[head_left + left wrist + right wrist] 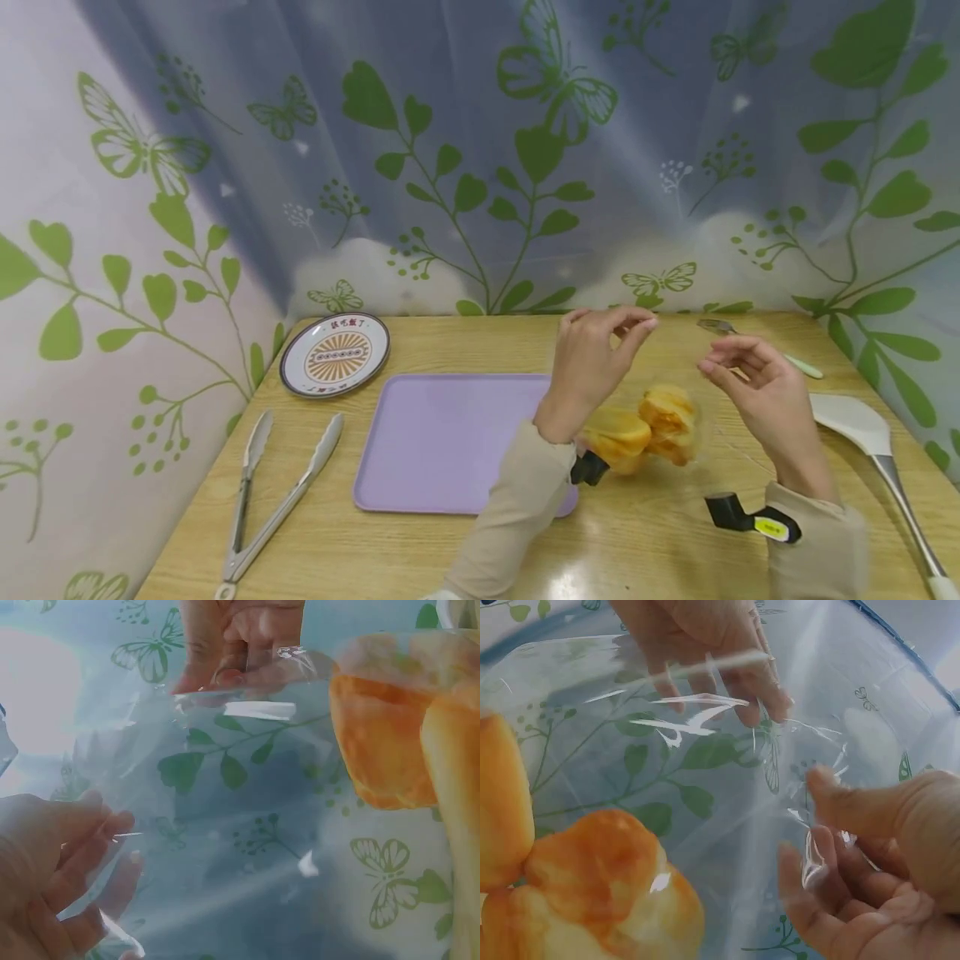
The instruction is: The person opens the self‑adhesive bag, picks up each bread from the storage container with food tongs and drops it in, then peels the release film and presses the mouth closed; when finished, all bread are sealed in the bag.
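A clear plastic bag (247,802) hangs below both hands, its film hard to make out in the head view. Bread rolls (670,423) with golden-brown tops sit in its lower part; they also show through the film in the left wrist view as bread (379,754) and in the right wrist view as bread (600,877). My left hand (596,358) pinches the upper edge of the bag between thumb and fingers. Across from it, my right hand (761,396) pinches the other side of that edge. Film glare hides the exact fingertip contact.
A lilac tray (442,442) lies left of the bag. Farther left are a patterned plate (335,354) and spread metal tongs (251,508). On the right lie a fork (802,364) and a white-headed spatula (855,421). A printed curtain (465,167) hangs behind the wooden table.
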Demonstrator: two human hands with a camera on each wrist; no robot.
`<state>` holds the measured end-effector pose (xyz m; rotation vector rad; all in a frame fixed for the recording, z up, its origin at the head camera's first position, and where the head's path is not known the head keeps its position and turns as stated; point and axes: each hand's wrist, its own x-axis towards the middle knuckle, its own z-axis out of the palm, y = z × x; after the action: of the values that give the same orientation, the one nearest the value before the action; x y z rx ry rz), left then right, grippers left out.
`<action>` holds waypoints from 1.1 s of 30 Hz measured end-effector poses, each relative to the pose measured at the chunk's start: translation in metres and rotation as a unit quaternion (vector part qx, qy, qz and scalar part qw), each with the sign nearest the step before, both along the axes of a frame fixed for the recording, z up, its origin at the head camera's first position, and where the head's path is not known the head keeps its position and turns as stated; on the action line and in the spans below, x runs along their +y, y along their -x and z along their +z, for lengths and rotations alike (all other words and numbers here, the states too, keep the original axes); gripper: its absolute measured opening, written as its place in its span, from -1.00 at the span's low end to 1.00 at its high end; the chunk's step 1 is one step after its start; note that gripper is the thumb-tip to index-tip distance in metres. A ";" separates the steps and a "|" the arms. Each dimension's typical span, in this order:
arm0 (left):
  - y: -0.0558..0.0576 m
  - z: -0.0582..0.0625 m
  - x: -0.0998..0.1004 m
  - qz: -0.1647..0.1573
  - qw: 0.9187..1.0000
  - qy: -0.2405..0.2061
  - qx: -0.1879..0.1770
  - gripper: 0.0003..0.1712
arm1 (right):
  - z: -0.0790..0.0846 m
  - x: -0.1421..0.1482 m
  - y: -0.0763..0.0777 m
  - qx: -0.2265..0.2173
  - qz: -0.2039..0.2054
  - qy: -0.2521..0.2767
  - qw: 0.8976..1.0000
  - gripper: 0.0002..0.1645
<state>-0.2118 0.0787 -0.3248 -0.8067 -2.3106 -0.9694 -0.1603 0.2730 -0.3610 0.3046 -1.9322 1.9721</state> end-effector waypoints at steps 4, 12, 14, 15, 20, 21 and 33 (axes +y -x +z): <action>0.002 0.001 -0.003 0.001 1.000 -0.008 -0.019 -0.66 | -0.001 0.000 0.000 0.016 -0.001 -0.005 1.000 -0.74; 0.004 -0.011 -0.024 -0.004 0.997 -0.051 -0.050 -0.32 | -0.002 -0.006 0.004 0.003 -0.065 0.024 0.998 -0.88; 0.005 -0.023 -0.032 -0.030 0.988 -0.110 -0.100 -0.17 | -0.002 -0.007 0.006 0.000 -0.084 0.023 0.996 -0.89; 0.005 -0.030 -0.037 -0.052 0.978 -0.151 -0.137 -0.08 | -0.002 -0.006 0.006 -0.001 -0.088 0.029 0.996 -0.89; 0.008 -0.064 -0.052 -0.172 0.880 -0.328 -0.299 -0.12 | -0.003 -0.003 0.008 -0.011 -0.102 0.041 0.994 -0.93; 0.010 -0.069 -0.053 -0.186 0.863 -0.353 -0.310 -0.22 | -0.003 -0.002 0.008 -0.012 -0.100 0.042 0.994 -0.92; 0.019 -0.079 -0.049 -0.197 0.798 -0.461 -0.334 -0.65 | -0.019 0.011 0.014 0.015 0.031 0.164 0.986 -0.75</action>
<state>-0.2308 0.0296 -0.4039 -0.5361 -1.7111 -2.6189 -0.1742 0.2843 -0.3804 0.3068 -1.5621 2.2673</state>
